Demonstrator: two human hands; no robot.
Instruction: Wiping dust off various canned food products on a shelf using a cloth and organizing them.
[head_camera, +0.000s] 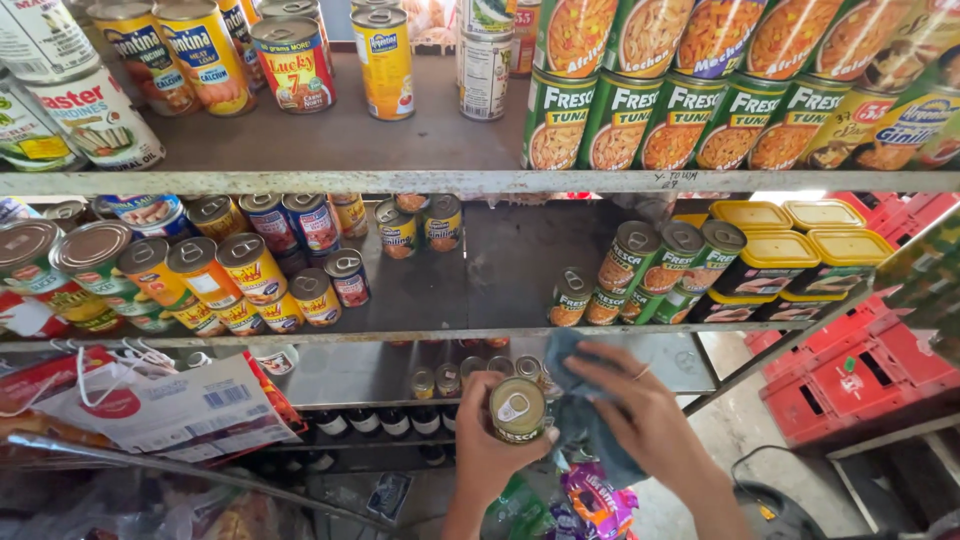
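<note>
left-hand grip (487, 455), green pull-tab can (517, 409)

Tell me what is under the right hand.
Under the right hand lies a blue-grey cloth, beside the can in the left hand. What it covers is hidden.

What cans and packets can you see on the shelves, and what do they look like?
Small can: left hand, gold pull-tab lid.
Blue cloth: right hand.
Green cans: top shelf, right.
Yellow-orange cans: middle shelf, left.
Yellow-lidded tubs: middle shelf, right.
Red crates: floor, right.
</note>
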